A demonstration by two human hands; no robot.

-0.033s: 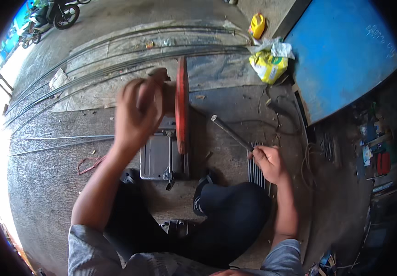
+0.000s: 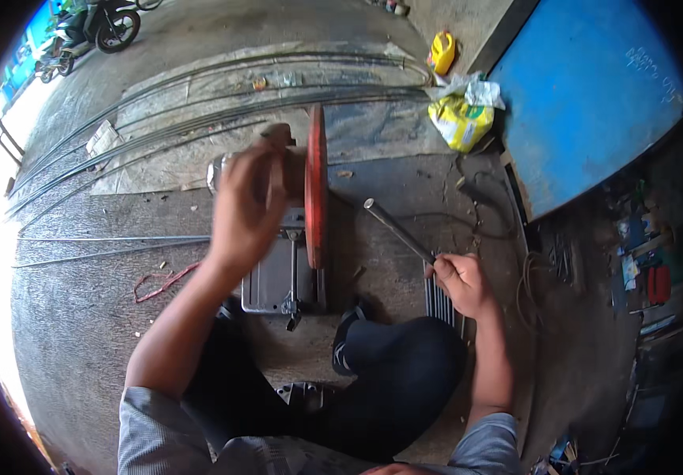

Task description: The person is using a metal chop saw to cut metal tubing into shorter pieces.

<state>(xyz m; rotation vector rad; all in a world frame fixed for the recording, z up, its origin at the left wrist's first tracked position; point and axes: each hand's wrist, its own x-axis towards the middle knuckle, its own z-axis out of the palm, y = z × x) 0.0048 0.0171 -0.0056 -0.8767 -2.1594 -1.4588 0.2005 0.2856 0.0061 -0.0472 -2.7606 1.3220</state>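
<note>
A cut-off saw (image 2: 290, 273) with a red disc guard (image 2: 316, 186) stands on the concrete floor in front of my knees. My left hand (image 2: 246, 206) is raised over its motor, blurred, with fingers curled around the saw's brown handle (image 2: 282, 136). My right hand (image 2: 460, 281) grips the near end of a grey metal rod (image 2: 397, 229) that slants up toward the disc. Under that hand lies a bundle of short dark rods (image 2: 439, 305). My dark shoe (image 2: 345, 344) rests beside the saw's base.
Long thin steel bars (image 2: 119, 138) run across the floor to the left and behind the saw. A yellow bag (image 2: 460, 120), a yellow can (image 2: 442, 51) and a blue metal sheet (image 2: 595, 103) are at the upper right. A red cord (image 2: 163, 283) lies left; a motorbike (image 2: 96, 24) stands far back.
</note>
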